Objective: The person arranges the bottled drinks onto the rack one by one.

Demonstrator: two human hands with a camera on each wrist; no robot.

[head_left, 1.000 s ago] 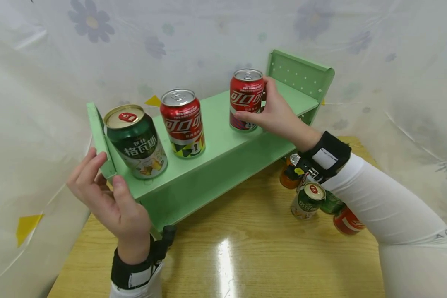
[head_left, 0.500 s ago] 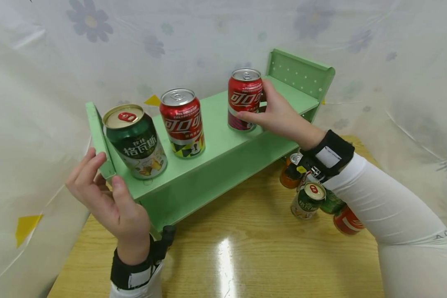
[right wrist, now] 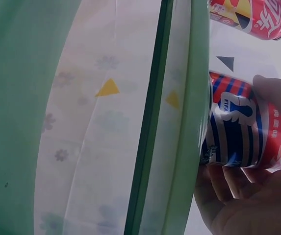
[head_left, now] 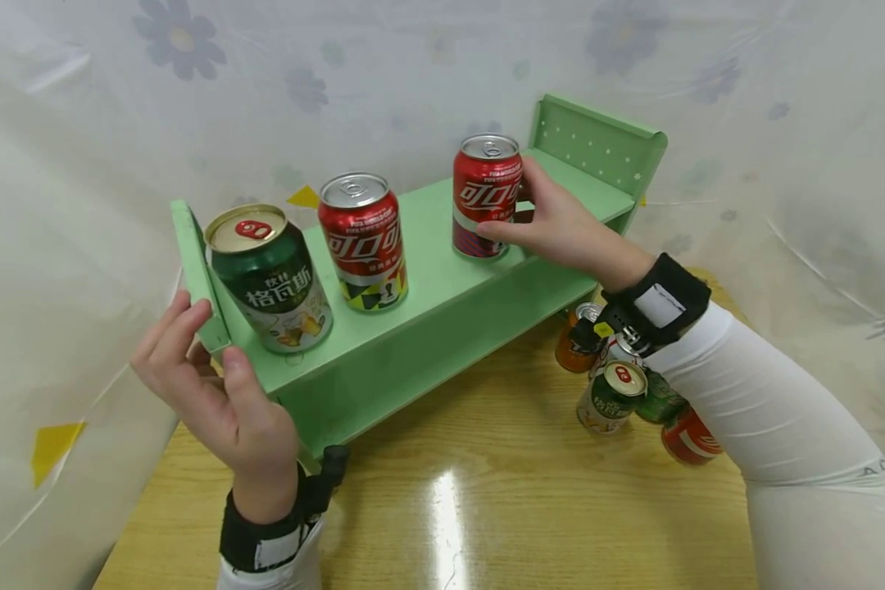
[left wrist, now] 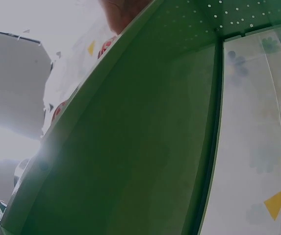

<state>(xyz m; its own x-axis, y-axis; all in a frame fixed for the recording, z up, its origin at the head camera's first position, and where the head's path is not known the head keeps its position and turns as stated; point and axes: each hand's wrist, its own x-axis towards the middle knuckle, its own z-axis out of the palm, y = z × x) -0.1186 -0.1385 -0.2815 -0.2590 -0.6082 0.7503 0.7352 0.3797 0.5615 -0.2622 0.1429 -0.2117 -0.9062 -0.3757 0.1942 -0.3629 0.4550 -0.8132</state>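
In the head view, my right hand (head_left: 553,217) holds a red cola can (head_left: 479,192) standing upright on the top of a green shelf (head_left: 428,229). Its thumb lies across the front and the fingers go round the far side. The right wrist view shows this can's striped lower part (right wrist: 233,122) at the shelf edge. My left hand (head_left: 221,393) holds the shelf's left end panel (head_left: 197,274), fingers outside and thumb at the front corner. Beside that panel stands a green kvass can (head_left: 269,279), then a second red cola can (head_left: 365,246).
Below my right forearm, several cans stand on the wooden table (head_left: 516,492), among them another green kvass can (head_left: 610,397), an orange can (head_left: 574,348) and a red can (head_left: 689,438). The shelf's dotted right end panel (head_left: 597,147) rises at the back. Flowered sheeting (head_left: 383,90) hangs close behind.
My right wrist has shifted slightly to the right, and the thumb has slid a little rightward across the can. The cans on the shelf and my left hand stay put.
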